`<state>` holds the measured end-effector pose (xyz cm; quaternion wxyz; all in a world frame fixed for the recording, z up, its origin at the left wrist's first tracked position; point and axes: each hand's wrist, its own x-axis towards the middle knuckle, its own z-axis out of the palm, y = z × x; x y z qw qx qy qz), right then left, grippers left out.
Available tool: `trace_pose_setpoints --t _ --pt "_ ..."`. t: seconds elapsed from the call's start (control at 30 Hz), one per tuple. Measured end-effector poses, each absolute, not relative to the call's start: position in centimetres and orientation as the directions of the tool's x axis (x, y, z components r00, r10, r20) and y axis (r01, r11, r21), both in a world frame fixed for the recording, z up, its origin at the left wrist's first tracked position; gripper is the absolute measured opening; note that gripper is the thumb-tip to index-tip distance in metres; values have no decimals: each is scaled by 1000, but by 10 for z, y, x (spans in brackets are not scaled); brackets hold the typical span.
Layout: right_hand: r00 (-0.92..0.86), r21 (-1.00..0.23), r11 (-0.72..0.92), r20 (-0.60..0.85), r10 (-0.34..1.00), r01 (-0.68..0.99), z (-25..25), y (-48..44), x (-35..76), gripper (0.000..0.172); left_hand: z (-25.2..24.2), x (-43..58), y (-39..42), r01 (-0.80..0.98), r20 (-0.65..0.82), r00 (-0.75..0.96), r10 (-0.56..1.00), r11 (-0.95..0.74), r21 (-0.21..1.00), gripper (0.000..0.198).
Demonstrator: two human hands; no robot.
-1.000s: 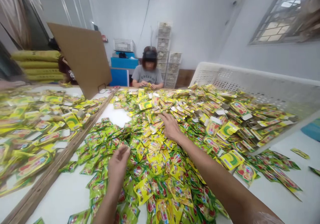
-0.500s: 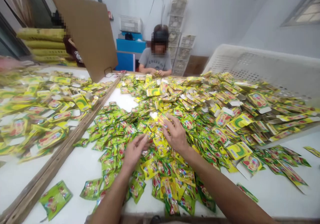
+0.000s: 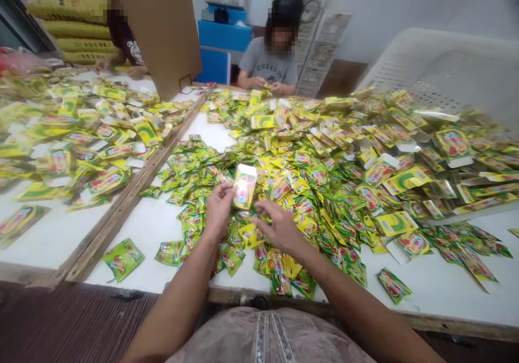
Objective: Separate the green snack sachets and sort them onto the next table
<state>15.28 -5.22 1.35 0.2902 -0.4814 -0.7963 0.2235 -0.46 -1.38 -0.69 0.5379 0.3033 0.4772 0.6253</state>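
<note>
Between the thumb and fingers of my left hand, a small yellow printed box stands upright with its white flap at the top. My right hand is just below and right of the box, its thumb and index finger apart, with nothing seen between them. Beneath both hands spreads a heap of small green and yellow sachets. A yellow sachet lies just under the right fingertips.
Many flat yellow boxes pile up to the right, against a white perforated crate. A wooden strip divides the table, with more boxes beyond it. A co-worker sits opposite; a cardboard panel partly hides another person.
The left hand has taken hold of the box and raised it upright. The right hand, earlier at a box above the heap, has come down and away. The view has tilted downward.
</note>
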Motion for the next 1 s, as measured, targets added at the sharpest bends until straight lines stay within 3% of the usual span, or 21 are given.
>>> trace_pose_setpoints --t 0.07,0.13,0.23,0.37,0.47,0.6,0.73,0.9,1.0 --pt "-486 -529 481 142 862 699 4 -59 153 41 -8 -7 -12 -435 -140 -271 952 9 900 31" --pt "-491 -502 474 109 864 724 -5 -63 155 36 -9 -9 -12 -491 -185 -237 954 47 870 34" --pt "-292 -654 335 178 940 679 -9 -59 165 20 -10 -10 -14 -520 -247 -124 961 149 841 34" --pt "104 -909 41 92 990 414 6 -40 187 35 -12 -9 -18 -362 -211 -16 977 191 912 34" --pt "209 -955 31 96 973 295 24 -25 196 41 -15 -6 -21 -141 -103 35 994 107 984 31" --pt "-11 -870 112 122 993 480 38 -15 199 29 -15 -5 -24 19 -3 97 995 1 1000 28" --pt "-205 -835 162 60 977 526 35 -15 201 21 -9 -4 -29 15 -33 210 977 30 999 28" --pt "-237 -863 154 41 971 481 27 -15 199 31 -4 6 -35 -157 -179 339 923 244 957 38" --pt "-136 -879 148 96 986 453 33 -26 204 41 -6 10 -36 -201 -256 340 905 335 920 42"
